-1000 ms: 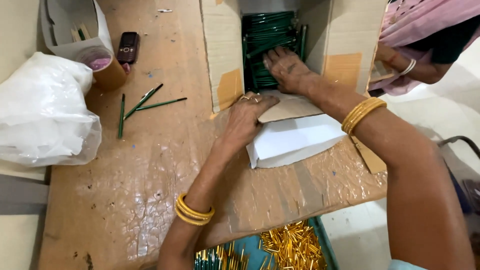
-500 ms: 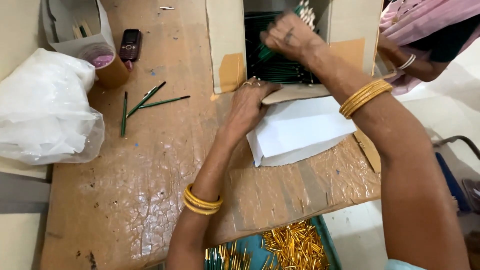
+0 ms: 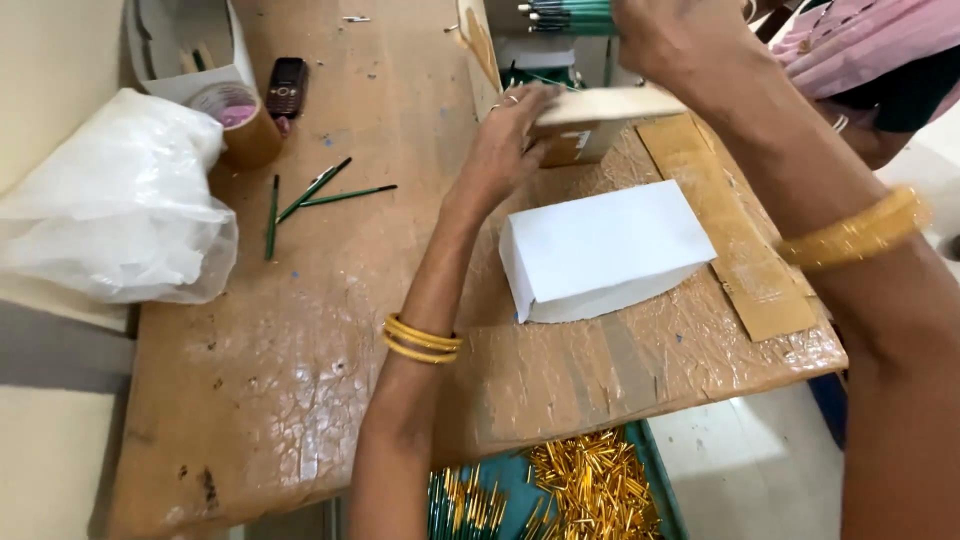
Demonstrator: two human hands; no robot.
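Note:
My right hand [image 3: 670,40] is raised at the top of the view, closed around a bundle of green pens [image 3: 565,15] that points left. My left hand [image 3: 505,135] rests on the front flap of an open cardboard box [image 3: 590,125] standing on the wooden table [image 3: 300,330]. More green pens lie inside the box, mostly hidden. A white folded paper box [image 3: 600,250] lies on the table just in front of the cardboard box. Gold bangles sit on both of my wrists.
Three loose green pens [image 3: 320,195] lie left of centre. A white plastic bag [image 3: 110,205] bulges at the left, with a tape roll [image 3: 235,110], a phone [image 3: 287,85] and a small white carton [image 3: 185,45] behind. A tray of gold caps [image 3: 590,490] sits below. Another person's arm [image 3: 870,135] shows top right.
My right hand has lifted a bundle of green pens up out of the cardboard box. The left hand has stayed on the box flap. The camera has moved closer.

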